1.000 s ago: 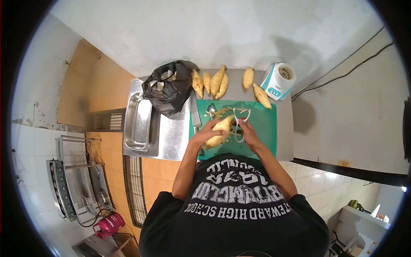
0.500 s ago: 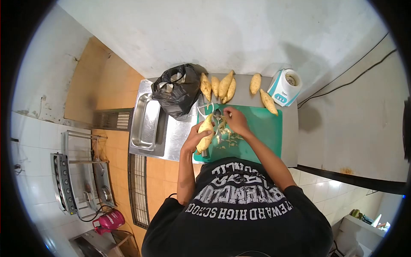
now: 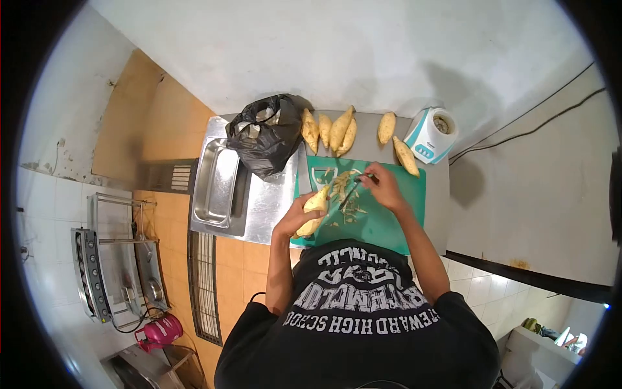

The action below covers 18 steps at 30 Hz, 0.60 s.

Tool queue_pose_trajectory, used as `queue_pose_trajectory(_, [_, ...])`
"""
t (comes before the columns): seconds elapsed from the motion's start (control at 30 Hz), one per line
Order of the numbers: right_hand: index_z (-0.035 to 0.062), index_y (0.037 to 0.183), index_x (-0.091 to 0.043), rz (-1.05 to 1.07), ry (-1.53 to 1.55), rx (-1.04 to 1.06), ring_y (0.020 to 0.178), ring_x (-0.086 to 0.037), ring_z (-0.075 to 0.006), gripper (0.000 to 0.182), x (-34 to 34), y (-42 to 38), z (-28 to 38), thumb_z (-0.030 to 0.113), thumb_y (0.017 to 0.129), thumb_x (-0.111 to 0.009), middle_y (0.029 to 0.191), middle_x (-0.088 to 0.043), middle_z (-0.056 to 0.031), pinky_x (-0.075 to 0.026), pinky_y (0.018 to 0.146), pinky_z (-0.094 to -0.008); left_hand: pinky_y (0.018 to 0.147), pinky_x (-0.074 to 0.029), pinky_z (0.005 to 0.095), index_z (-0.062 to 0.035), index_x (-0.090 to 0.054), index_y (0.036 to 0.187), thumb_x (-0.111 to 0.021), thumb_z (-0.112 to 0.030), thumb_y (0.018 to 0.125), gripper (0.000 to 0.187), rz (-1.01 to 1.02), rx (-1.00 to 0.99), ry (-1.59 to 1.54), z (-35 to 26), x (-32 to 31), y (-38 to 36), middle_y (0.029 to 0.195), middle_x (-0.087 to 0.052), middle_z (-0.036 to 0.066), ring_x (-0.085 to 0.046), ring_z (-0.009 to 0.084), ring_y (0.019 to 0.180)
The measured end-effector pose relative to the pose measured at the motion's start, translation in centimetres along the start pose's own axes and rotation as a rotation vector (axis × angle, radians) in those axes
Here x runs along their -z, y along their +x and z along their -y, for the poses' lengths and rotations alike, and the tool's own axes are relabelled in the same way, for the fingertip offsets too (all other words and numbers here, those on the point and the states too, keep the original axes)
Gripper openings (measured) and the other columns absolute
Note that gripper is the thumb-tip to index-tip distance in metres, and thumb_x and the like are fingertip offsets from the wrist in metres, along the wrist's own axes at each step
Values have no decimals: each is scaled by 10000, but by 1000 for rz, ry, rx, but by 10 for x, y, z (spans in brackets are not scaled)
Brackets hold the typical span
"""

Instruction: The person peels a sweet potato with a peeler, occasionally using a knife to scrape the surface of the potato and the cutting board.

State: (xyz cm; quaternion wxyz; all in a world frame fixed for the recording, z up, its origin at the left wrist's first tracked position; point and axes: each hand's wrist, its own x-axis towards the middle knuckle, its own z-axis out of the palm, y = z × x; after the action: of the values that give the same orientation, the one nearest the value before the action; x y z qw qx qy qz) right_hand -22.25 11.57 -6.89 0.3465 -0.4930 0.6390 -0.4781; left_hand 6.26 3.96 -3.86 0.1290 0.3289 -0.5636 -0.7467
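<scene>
My left hand (image 3: 297, 219) is wrapped around a pale yellow, partly peeled sweet potato (image 3: 315, 215) above the left part of a green cutting board (image 3: 395, 223). In my right hand (image 3: 383, 187) is a slim dark tool that looks like a peeler (image 3: 350, 194), pointing down and left toward the board. Shreds of peel (image 3: 342, 185) lie under and around it. A white loop-shaped piece (image 3: 324, 170) shows near the board's upper left. Beside the board's left edge is a broad grey blade (image 3: 303, 172), its lower part hidden.
Unpeeled sweet potatoes (image 3: 339, 131) lie along the wall, two farther right (image 3: 387, 128). A black plastic bag (image 3: 265, 142) stands left of them, beside a steel sink basin (image 3: 217, 185). A white and turquoise blender base (image 3: 431, 136) sits at the back right.
My right hand has moved right and slightly down, away from the sweet potato, and the slim tool now shows clearly. The white loop appears farther right and lower. My left hand keeps its hold.
</scene>
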Motion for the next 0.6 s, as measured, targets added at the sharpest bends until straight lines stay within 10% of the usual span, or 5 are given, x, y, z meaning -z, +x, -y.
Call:
queue_pose_trajectory(0.2, [28,1148,-637,251,-567,131,788,-675,-306,272,56,-59,-24,15,876,-629,818,-674,-163,-528,739,-424,812,-501,281,21,-599,1232,-745,-199,818,492,118,-23,75,12,-7,21,1027,-642,62,-600,134,914])
queue_pose_trajectory(0.4, [99,1191,-650,485,-375,-401,860,-672,-387,279,51,-82,10,110,921,-580,865,-687,-192,-506,802,-486,840,-509,301,44,-583,1243,-762,-239,808,549,111,39,194,6,-13,26,1041,-650,106,-620,172,953])
queue_pose_trajectory(0.6, [129,1204,-658,-56,-373,20,831,-676,-386,278,19,-82,35,98,934,-601,888,-691,-190,-523,727,-477,864,-515,342,71,-590,1215,-795,-270,787,584,32,-21,456,9,-23,27,1051,-668,166,-643,229,967])
